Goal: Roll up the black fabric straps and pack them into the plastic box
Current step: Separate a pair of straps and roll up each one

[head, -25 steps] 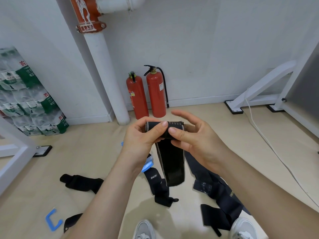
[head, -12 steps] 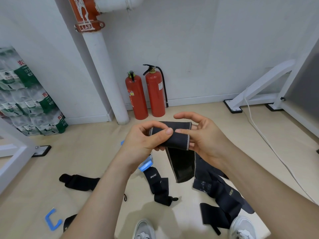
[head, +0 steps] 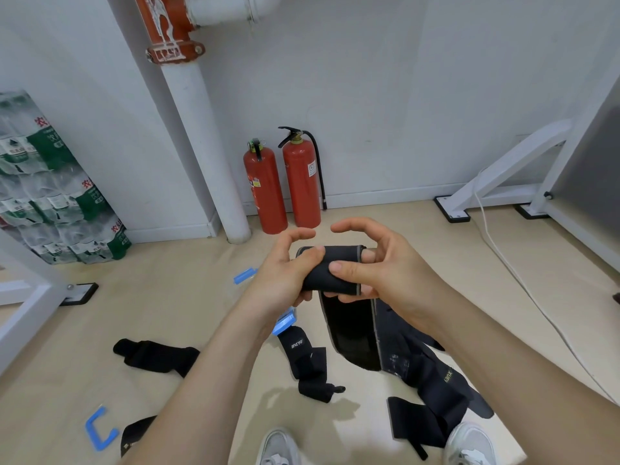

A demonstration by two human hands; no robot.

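Observation:
I hold a partly rolled black fabric strap (head: 332, 268) at chest height between both hands. My left hand (head: 280, 280) grips the roll's left end, thumb on top. My right hand (head: 385, 273) pinches the right end, with the forefinger lifted above the roll. The strap's loose tail (head: 352, 333) hangs down from the roll. More black straps lie on the floor: one at the left (head: 154, 355), one in the middle (head: 308, 364), a pile at the right (head: 432, 391), one at the bottom left (head: 134, 434). The plastic box (head: 283, 322) with blue clips lies mostly hidden behind my left forearm.
Two red fire extinguishers (head: 283, 186) stand against the wall beside a white pipe (head: 204, 146). Packs of bottled water (head: 50, 196) are stacked at the left. A white frame (head: 503, 172) and a white cable (head: 523, 280) are at the right. A blue clip (head: 99, 429) lies on the floor. My shoes (head: 278, 448) show at the bottom.
The roll has grown thicker and the hanging tail shorter. My fingers have shifted round the roll, and my right forefinger has lifted off it.

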